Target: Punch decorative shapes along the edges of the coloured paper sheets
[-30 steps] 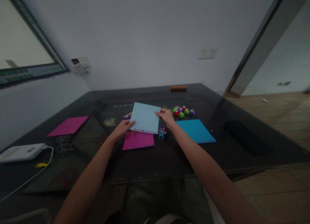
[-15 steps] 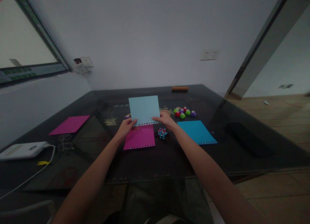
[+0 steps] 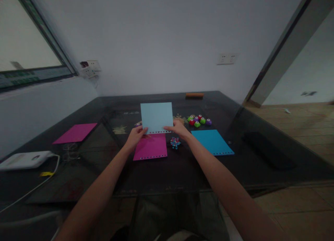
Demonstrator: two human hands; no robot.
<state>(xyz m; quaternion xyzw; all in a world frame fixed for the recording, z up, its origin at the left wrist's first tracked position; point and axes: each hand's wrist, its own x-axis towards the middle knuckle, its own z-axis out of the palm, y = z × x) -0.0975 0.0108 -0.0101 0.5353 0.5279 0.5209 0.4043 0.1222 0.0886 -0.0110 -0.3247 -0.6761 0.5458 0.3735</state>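
A pale blue sheet with a row of holes along its lower edge is held up over the table. My left hand pinches its lower left corner, thumb on the front face. At the lower right corner my right hand grips it the same way. Beneath lies a pink sheet with holes along its near edge, its far part hidden by the pale sheet. Just right of that is a small pile of pink and blue bits. A bright blue sheet, also holed, lies beside my right forearm.
Several red, green and purple toys with big eyes cluster behind the blue sheet. Another pink sheet, glasses and a white device with a cable are at left. A brown roll lies far back; a dark flat object rests at right.
The pale blue sheet has shifted very slightly right and straightened a little. Both hands keep their hold on it, and the things on the table stay put.
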